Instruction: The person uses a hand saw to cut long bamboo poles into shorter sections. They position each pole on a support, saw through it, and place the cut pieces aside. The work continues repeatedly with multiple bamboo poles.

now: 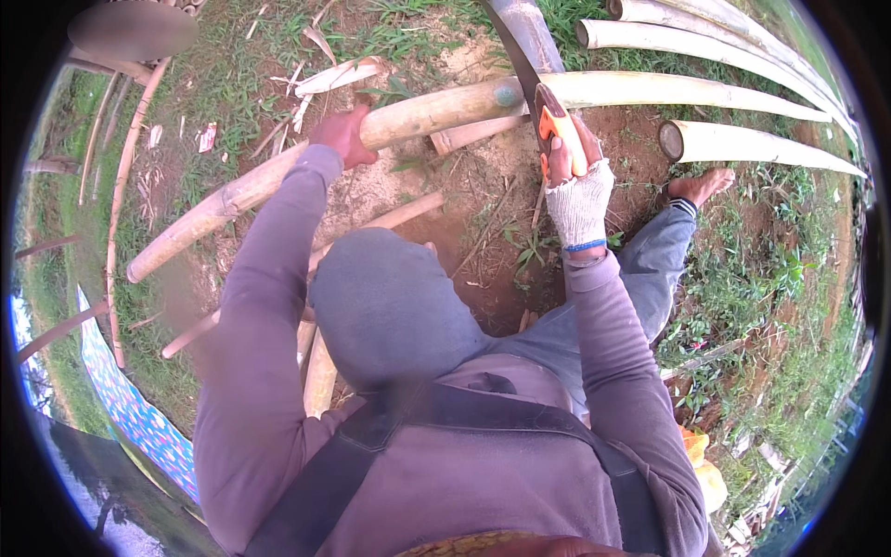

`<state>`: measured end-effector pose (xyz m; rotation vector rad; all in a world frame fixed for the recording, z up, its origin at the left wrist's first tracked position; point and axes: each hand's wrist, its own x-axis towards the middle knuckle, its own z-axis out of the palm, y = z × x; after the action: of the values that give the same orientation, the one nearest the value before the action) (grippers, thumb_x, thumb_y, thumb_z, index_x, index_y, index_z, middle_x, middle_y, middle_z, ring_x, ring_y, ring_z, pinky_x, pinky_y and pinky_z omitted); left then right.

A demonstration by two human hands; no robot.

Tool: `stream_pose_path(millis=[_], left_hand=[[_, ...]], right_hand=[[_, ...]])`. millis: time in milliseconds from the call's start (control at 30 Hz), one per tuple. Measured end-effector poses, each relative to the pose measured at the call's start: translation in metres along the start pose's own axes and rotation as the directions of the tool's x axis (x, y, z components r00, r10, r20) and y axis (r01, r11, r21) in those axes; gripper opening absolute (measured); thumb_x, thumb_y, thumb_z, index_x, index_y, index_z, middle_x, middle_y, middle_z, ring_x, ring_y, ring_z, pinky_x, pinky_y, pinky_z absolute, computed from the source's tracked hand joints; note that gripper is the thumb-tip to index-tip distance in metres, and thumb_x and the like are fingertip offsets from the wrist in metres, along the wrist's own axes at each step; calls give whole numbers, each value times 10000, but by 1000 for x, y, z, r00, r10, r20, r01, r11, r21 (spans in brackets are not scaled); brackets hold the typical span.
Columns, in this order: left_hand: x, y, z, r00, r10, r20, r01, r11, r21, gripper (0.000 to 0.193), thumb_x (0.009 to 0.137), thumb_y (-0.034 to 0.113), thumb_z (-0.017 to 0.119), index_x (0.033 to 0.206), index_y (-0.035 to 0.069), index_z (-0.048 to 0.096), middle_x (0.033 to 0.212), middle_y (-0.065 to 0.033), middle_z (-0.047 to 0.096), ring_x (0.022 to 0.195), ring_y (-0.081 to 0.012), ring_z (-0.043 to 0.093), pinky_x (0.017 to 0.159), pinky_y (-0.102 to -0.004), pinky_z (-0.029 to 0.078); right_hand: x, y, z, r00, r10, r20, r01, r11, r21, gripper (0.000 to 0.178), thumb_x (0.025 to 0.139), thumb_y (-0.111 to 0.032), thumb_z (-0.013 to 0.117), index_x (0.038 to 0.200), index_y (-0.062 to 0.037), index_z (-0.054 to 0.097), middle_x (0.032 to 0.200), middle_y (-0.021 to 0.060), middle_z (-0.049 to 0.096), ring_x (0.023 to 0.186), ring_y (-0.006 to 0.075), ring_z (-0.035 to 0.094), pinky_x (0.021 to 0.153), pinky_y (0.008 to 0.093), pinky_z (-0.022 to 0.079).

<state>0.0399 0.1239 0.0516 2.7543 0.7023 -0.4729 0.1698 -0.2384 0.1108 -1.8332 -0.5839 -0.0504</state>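
Note:
A long pale bamboo pole (436, 113) lies across in front of me, running from the lower left to the far right. My left hand (345, 137) is closed round it, left of the middle. In a fingerless white knit glove, my right hand (577, 176) grips the orange handle of a handsaw (525, 56). The dark blade points up and away, crossing the pole just right of a greenish node. Whether its teeth are in the bamboo I cannot tell. Behind the blade, a thick greyish pole (527, 28) passes beneath the bamboo.
Several cut bamboo poles (687, 42) lie at the far right, with a hollow-ended one (733, 144) nearer. A short bamboo piece (478, 135) rests below the sawn pole. My bent knee (390, 306) and bare foot (705, 186) are close by. Sawdust (464, 60) covers grass and soil.

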Motion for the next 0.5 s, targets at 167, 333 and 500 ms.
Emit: stream_pose_path(millis=[167,333,500], left_hand=[[3,23,0,984,106,-146,-78,980,184,1178,652,513,975,1641,208,414,1545,-191,601,1415,-430,574,1177,-581,473],[38,67,3,979,170,-109,-160,982,96,1118,714,542,940,1633,191,409,1472,-209,626,1376,-442,595,1170,-594,464],[40,83,-2,996,83,-15,-82,995,60,979,751,460,915,1568,144,479,1265,-207,742,1169,-435,725,1060,-528,553]], right_hand=[[-16,18,7,999,29,41,-32,996,80,436,1045,-246,764,1327,17,560,1031,70,690,850,96,644,773,271,542],[-7,20,11,998,60,11,-61,995,83,378,1055,-262,751,1265,22,618,955,58,703,795,92,647,718,261,540],[44,-35,10,990,141,20,-139,987,-79,327,1054,-257,726,1218,26,715,997,203,786,921,281,776,805,387,580]])
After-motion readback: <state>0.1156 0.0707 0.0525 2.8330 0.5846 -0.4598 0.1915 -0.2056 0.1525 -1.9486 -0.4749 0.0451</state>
